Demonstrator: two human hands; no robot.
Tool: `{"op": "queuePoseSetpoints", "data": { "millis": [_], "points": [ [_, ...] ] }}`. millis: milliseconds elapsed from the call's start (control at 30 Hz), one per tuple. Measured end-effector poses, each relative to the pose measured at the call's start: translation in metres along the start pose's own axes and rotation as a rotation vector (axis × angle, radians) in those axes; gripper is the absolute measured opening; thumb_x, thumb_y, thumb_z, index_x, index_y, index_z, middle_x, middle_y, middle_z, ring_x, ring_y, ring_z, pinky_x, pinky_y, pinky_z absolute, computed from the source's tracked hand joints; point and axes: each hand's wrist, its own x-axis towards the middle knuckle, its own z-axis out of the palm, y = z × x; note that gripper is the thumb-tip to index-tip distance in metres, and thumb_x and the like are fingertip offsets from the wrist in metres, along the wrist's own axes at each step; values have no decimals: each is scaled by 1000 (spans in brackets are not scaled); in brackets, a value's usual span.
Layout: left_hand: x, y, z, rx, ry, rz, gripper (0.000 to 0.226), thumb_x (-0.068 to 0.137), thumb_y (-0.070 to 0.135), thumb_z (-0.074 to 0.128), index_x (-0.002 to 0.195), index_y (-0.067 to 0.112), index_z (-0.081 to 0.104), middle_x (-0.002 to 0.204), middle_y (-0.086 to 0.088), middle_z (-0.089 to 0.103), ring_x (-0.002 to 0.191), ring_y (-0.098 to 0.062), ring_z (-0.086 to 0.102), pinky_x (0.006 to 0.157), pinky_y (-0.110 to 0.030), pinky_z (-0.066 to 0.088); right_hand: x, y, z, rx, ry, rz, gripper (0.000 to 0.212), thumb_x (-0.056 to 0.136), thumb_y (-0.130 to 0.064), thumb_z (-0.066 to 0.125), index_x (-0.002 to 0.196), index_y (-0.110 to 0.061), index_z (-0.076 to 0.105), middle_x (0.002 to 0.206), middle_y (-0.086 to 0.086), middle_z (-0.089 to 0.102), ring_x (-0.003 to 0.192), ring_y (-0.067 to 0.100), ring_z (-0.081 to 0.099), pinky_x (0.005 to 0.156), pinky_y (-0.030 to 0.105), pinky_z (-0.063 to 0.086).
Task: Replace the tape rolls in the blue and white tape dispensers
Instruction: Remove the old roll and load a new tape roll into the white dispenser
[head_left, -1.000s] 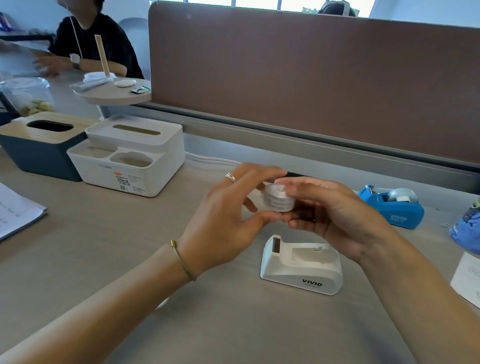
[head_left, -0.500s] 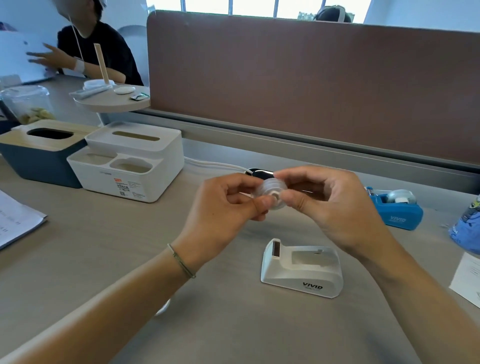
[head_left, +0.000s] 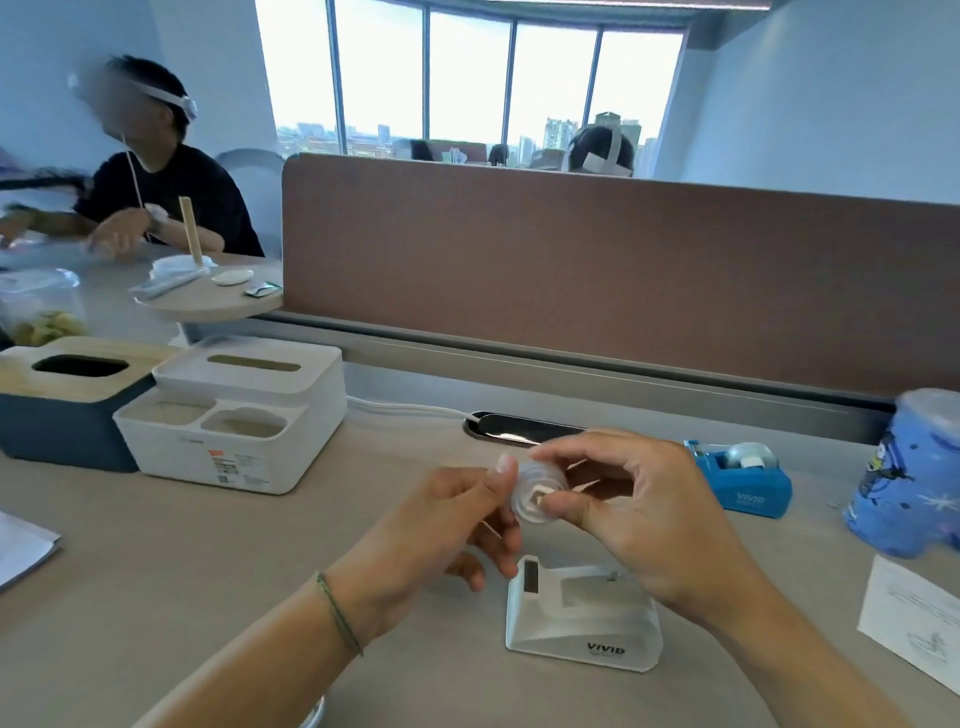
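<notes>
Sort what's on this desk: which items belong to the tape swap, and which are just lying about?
Job:
- tape roll, held by left hand and right hand
- white tape dispenser, bay empty
- blue tape dispenser, roll inside

Lying about:
- white tissue box
- blue tissue box
- blue cup
- paper slip

Two tape dispensers sit on the desk: one white dispenser (head_left: 582, 618), one blue dispenser (head_left: 743, 486). One tape roll (head_left: 535, 493) is held up between two hands, the left hand (head_left: 441, 525) and the right hand (head_left: 639, 514). Two tissue boxes: a white box (head_left: 239, 410) and a navy box (head_left: 62, 400). One blue cup (head_left: 909, 478)
</notes>
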Motion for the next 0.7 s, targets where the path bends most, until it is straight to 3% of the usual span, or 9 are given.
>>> {"op": "queuePoseSetpoints", "data": {
  "millis": [67, 200, 267, 367, 433, 500, 567, 700],
  "points": [
    [-1, -1, 3, -46, -61, 16, 39, 93, 46, 51, 88, 8, 60, 71, -7, 62, 59, -17, 62, 46, -22, 41, -5, -1, -5, -14, 11, -4, 36, 77, -18, 83, 101, -42, 72, 94, -20, 73, 91, 2, 69, 75, 13, 55],
    [-4, -1, 9, 17, -56, 33, 28, 100, 27, 54, 79, 10, 60, 71, -7, 64, 61, -17, 62, 47, -24, 38, -19, 4, -20, -13, 12, 33, 38, 75, -18, 85, 99, -44, 72, 96, -21, 73, 90, 4, 69, 75, 12, 54],
    [-4, -3, 15, 174, 16, 73, 28, 99, 27, 55, 75, 15, 63, 71, -2, 67, 64, -14, 62, 54, -27, 40, -26, 10, -24, -19, 3, 64, 36, 75, -18, 85, 101, -41, 73, 97, -20, 73, 89, 5, 69, 76, 12, 53],
    [-3, -14, 24, 581, 205, 206, 25, 92, 39, 58, 72, 26, 66, 77, 13, 70, 72, -2, 62, 81, -35, 45, -35, 18, -25, -68, -29, 86, 34, 75, -19, 85, 101, -39, 75, 95, -26, 71, 92, 0, 67, 76, 9, 51],
    [-5, -19, 30, 726, 294, 257, 24, 89, 40, 58, 70, 27, 65, 86, 13, 66, 82, -2, 59, 88, -35, 46, -37, 22, -26, -123, -70, 89, 32, 76, -19, 85, 102, -36, 76, 91, -28, 70, 93, -3, 65, 76, 7, 50],
    [-4, -18, 35, 766, 310, 277, 23, 89, 36, 59, 69, 26, 65, 94, 13, 62, 92, -4, 56, 85, -27, 46, -39, 24, -26, -178, -116, 84, 30, 78, -20, 84, 104, -33, 76, 91, -27, 70, 93, -3, 64, 78, 10, 51],
    [1, -17, 41, 796, 319, 266, 21, 89, 34, 59, 72, 24, 66, 101, 13, 61, 102, -6, 53, 75, -8, 35, -39, 27, -28, -212, -141, 81, 29, 78, -22, 83, 104, -32, 76, 93, -26, 70, 94, -1, 64, 80, 14, 52],
    [7, -16, 50, 867, 332, 267, 21, 89, 35, 58, 71, 24, 63, 104, 14, 62, 104, -7, 52, 69, -5, 27, -40, 30, -33, -214, -181, 97, 29, 78, -23, 83, 105, -32, 76, 94, -23, 72, 94, 2, 65, 82, 19, 53]
  ]
}}
